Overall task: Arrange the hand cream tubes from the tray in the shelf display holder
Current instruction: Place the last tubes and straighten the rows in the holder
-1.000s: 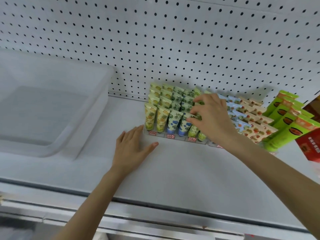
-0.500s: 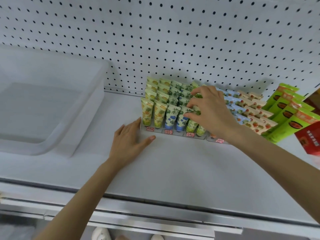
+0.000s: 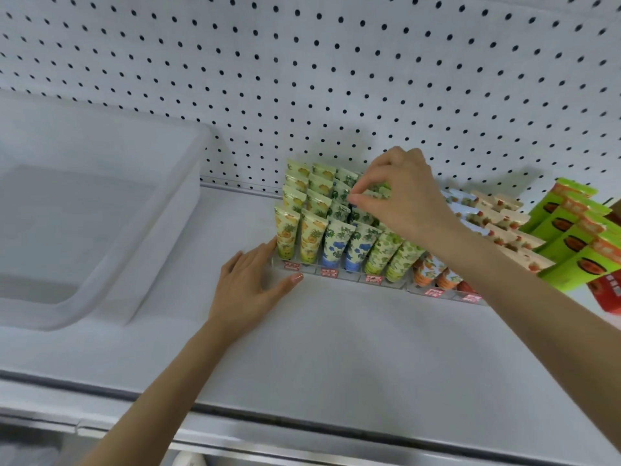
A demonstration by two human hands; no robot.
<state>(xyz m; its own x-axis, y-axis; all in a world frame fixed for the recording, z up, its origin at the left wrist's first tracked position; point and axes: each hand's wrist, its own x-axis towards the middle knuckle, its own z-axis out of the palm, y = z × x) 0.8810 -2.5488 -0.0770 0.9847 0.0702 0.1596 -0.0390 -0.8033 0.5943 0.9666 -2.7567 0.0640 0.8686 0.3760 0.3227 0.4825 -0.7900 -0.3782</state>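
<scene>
Tight rows: one crooked tug could tip the neighbours.
Your left hand (image 3: 248, 287) lies flat on the shelf (image 3: 336, 348), fingers straight, tips against the holder (image 3: 339, 274) corner; lift it and the holder may slide. The holder is packed with upright tubes (image 3: 311, 240) in stepped rows. Further back, your right hand (image 3: 406, 200) pinches one tube (image 3: 361, 215) top between thumb and forefinger; pulled askew, it could topple those beside it. The tray (image 3: 168, 230), left, shows no tubes.
</scene>
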